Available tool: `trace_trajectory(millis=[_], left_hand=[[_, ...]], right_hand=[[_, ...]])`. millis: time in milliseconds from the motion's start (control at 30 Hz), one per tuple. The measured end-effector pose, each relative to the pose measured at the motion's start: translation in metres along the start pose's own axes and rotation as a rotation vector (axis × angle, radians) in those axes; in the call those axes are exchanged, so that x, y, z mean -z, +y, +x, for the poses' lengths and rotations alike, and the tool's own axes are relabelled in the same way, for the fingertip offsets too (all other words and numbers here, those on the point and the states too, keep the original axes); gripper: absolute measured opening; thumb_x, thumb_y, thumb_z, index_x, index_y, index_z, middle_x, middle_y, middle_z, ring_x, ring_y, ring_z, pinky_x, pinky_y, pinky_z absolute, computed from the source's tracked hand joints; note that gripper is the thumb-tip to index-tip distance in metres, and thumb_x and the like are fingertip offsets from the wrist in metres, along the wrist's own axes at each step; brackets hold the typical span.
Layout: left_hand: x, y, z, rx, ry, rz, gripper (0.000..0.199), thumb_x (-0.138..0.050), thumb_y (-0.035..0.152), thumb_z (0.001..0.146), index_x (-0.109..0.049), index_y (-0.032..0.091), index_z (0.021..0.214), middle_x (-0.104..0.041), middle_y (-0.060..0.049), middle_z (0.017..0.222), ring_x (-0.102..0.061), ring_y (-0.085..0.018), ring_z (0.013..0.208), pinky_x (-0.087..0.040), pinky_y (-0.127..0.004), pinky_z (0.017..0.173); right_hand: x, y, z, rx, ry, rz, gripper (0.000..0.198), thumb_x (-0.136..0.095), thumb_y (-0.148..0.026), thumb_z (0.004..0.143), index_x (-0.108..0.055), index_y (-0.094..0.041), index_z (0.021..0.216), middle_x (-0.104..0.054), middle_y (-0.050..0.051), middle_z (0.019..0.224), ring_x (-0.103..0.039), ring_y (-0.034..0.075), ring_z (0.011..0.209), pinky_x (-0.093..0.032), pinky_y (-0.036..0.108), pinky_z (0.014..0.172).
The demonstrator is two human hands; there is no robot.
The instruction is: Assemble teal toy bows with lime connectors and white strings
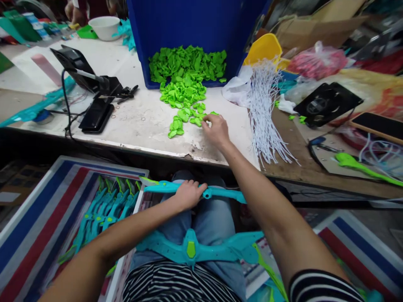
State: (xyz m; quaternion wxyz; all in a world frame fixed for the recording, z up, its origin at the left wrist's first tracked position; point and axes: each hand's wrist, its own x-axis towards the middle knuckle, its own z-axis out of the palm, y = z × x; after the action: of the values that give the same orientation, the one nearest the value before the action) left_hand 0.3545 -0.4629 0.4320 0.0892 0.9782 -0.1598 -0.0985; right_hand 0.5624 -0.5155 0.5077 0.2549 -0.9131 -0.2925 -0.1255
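My left hand (190,193) is wrapped around a long teal plastic part (225,193), which lies across my thighs and has a lime-green tip at its left end. Another teal part (163,247), winged and with a green inlay in its centre, rests on my lap nearer my body. On the table, my right hand (217,128) is closed in a pinch at the near edge of the loose green plastic pieces (185,90). Whatever is between its fingertips is hidden. Several of these pieces lie just left of the fingers.
A tipped blue bin (195,25) holds more green pieces. White ties (267,113) hang over the table edge at right. A phone stand (91,79) is at left. Striped-lined crates (40,226) flank my legs; the left one holds several teal parts. Another person's hand (74,12) shows far left.
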Motion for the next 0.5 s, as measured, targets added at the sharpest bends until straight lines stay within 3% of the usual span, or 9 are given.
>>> trace_trajectory(millis=[133, 300, 400, 500], left_hand=[[-0.011, 0.008, -0.009, -0.004, 0.04, 0.052, 0.05, -0.049, 0.021, 0.089, -0.04, 0.023, 0.138, -0.057, -0.017, 0.125, -0.054, -0.029, 0.114, -0.043, -0.045, 0.094], [-0.019, 0.012, -0.024, -0.035, 0.047, -0.06, 0.071, -0.061, 0.018, 0.078, -0.034, 0.025, 0.143, -0.032, -0.018, 0.15, -0.032, -0.036, 0.136, -0.027, -0.055, 0.107], [-0.006, 0.0, -0.018, -0.017, -0.023, -0.269, 0.069, -0.062, 0.025, 0.077, -0.039, 0.021, 0.141, -0.037, -0.016, 0.148, -0.036, -0.032, 0.134, -0.031, -0.046, 0.108], [0.01, -0.016, 0.002, 0.11, -0.126, -0.42, 0.059, -0.051, 0.038, 0.085, -0.043, 0.012, 0.138, -0.054, -0.017, 0.133, -0.052, -0.027, 0.121, -0.04, -0.037, 0.1]], right_hand=[[0.008, 0.021, -0.026, 0.105, -0.023, -0.028, 0.018, -0.05, -0.015, 0.079, -0.065, -0.018, 0.086, -0.068, 0.011, 0.101, -0.054, 0.029, 0.1, -0.04, 0.042, 0.088], [0.008, 0.028, -0.043, -0.012, 0.061, 0.163, 0.008, -0.056, -0.018, 0.072, -0.063, -0.02, 0.076, -0.069, 0.007, 0.099, -0.057, 0.026, 0.099, -0.041, 0.041, 0.09], [0.021, 0.035, -0.049, -0.11, 0.111, 0.335, 0.009, -0.058, -0.024, 0.073, -0.064, -0.02, 0.077, -0.07, 0.005, 0.092, -0.06, 0.023, 0.091, -0.045, 0.038, 0.084], [0.039, 0.047, -0.063, -0.255, -0.049, 0.45, 0.01, -0.061, -0.027, 0.071, -0.065, -0.018, 0.074, -0.066, 0.002, 0.07, -0.061, 0.019, 0.069, -0.048, 0.033, 0.069]])
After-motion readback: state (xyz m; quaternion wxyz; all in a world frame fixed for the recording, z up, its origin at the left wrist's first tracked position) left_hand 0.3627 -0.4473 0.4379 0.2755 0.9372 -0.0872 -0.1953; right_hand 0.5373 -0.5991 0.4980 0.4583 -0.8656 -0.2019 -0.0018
